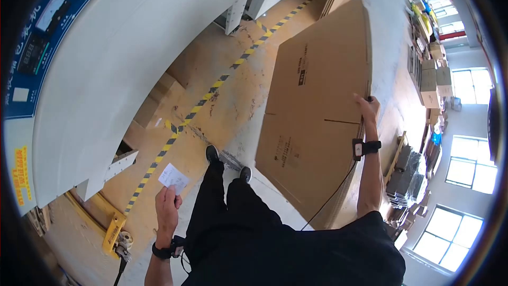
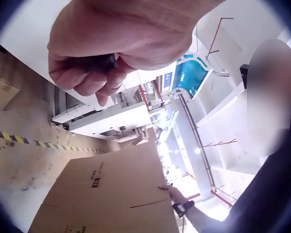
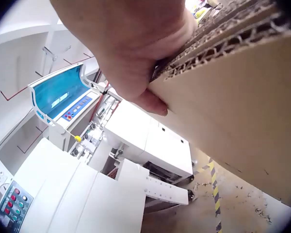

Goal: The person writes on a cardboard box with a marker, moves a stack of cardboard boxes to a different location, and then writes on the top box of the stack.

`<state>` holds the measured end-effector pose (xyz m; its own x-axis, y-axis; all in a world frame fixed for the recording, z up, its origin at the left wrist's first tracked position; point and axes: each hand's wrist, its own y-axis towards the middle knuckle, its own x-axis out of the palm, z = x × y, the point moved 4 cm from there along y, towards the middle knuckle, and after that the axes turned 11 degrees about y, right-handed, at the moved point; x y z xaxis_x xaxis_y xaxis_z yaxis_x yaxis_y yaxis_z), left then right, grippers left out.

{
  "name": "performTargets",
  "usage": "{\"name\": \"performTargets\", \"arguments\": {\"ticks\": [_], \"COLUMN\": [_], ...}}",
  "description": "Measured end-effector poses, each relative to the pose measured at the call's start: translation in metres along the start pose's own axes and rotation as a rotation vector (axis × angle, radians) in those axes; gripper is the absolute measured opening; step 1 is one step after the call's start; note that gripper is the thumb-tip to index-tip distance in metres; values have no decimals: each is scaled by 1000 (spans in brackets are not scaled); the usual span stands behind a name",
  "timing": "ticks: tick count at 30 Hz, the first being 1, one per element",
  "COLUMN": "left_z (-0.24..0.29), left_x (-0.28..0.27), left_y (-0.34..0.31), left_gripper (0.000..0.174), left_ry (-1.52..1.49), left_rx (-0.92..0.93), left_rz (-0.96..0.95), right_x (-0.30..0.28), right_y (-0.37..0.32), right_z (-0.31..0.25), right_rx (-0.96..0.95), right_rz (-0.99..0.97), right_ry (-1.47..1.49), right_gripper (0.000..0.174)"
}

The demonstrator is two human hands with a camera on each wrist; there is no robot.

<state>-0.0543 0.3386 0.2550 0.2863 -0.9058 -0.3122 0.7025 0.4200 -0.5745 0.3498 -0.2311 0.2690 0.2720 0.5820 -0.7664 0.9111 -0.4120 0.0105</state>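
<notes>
My left hand (image 1: 167, 207) pinches a small white slip of paper (image 1: 173, 176) with handwriting on it, held low in front of my left leg. In the left wrist view its fingers (image 2: 89, 83) are curled, with something dark showing inside them; I cannot tell what it is. My right hand (image 1: 369, 110) grips the outer edge of a large flattened cardboard box (image 1: 312, 90), printed in black and standing tilted on my right. Close up in the right wrist view, the thumb (image 3: 153, 103) presses the flat face, and corrugated edges (image 3: 228, 43) of several layers show beside the hand.
A big white machine (image 1: 121, 47) with a blue control panel (image 1: 39, 37) stands on my left. Yellow-and-black tape (image 1: 198, 107) runs along the floor. A yellow pallet jack (image 1: 112, 230) sits at lower left. Stacked boxes (image 1: 435, 82) and wrapped goods (image 1: 408, 172) line the right side.
</notes>
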Motion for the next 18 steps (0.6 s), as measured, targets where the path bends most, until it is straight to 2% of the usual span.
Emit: {"name": "performTargets", "arguments": {"ticks": [3,4,7,9,10,11,13,15,16,17,18], "left_z": [-12,-13,-19,-17,-22,-30,-43,-50,-51,-52,-52], "left_x": [-10,-11,-9,-2,3,8,22,47,65,81,96], "left_y": [-3,-3,-3,-5,-2,-3,3,16,23,28,31], "left_gripper": [36,37,36,36,36,35,36,35,35,35,35], "left_ry": [50,67,119,99,86,82,94,93,80,63,53], "left_rx": [-25,-32,-38,-76,-82,-97,-123,-88,-57,-28,-14], "left_rz": [44,50,19,-41,-45,-51,-74,-102,-105,-98,-118], "right_x": [16,21,45,84,106,112,97,108,108,112,114], "right_y": [33,31,13,-28,-34,-41,-75,-84,-92,-97,-101], "right_z": [43,38,36,61,93,119,81,106,107,112,111], "right_rx": [61,77,181,336,53,92,279,336,307,330,372], "right_rz": [-25,-69,-189,-311,-185,-113,-313,-301,-264,-197,-240], "right_ry": [320,416,371,161,260,345,534,512,478,566,647], "right_gripper": [48,48,54,61,63,53,44,35,33,38,43]}}
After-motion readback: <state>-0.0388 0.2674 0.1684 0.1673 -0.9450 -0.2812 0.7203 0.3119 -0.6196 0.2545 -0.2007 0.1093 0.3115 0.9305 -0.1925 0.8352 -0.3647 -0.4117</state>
